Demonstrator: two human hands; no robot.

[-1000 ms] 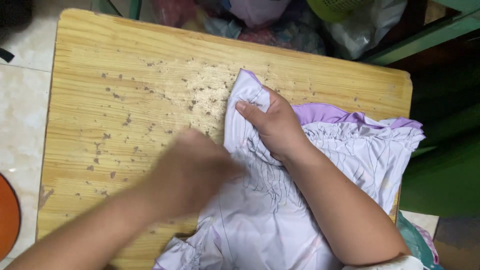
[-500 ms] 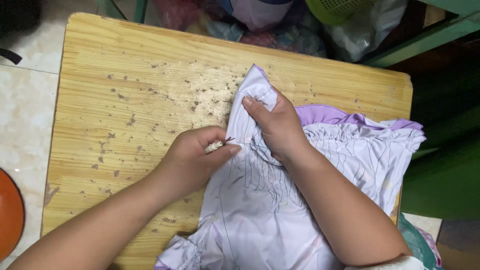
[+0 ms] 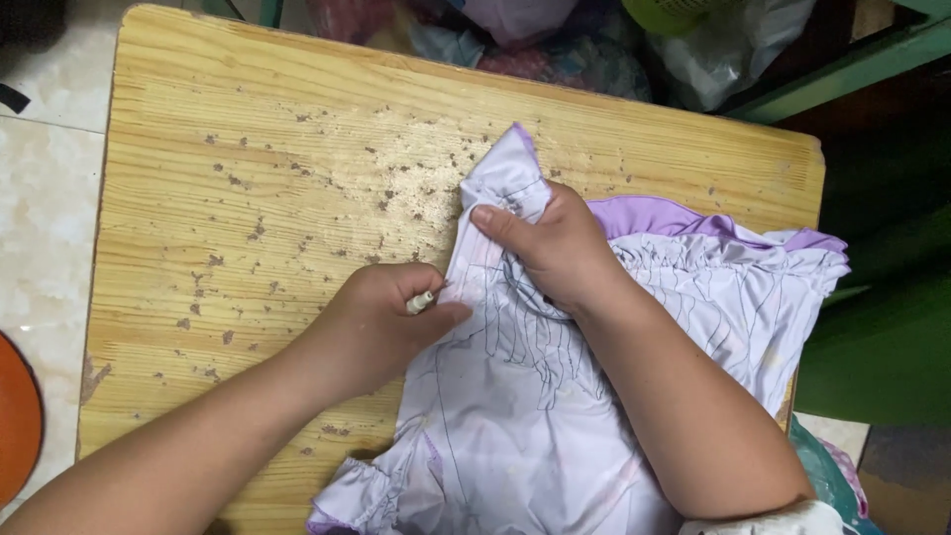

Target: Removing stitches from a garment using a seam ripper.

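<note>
A pale lilac garment (image 3: 555, 416) with ruffled edges and thin dark line print lies on the right half of a wooden table (image 3: 248, 178). My right hand (image 3: 555, 248) presses down on the garment's upper corner, fingers pinching the folded sleeve tip. My left hand (image 3: 386, 322) sits at the garment's left edge, thumb and fingers pinched on the fabric edge with a small pale object between them. The darker purple trim (image 3: 674, 216) shows behind my right hand.
The table top is light wood with many small dark chips. Bags and bundled cloth (image 3: 555, 40) lie beyond the far edge. A green frame (image 3: 842, 69) stands at the upper right. An orange round object (image 3: 15, 416) rests on the tiled floor at left.
My left hand came in from the lower left and took hold of the garment's left edge. My right hand stayed pressed on the sleeve corner.
</note>
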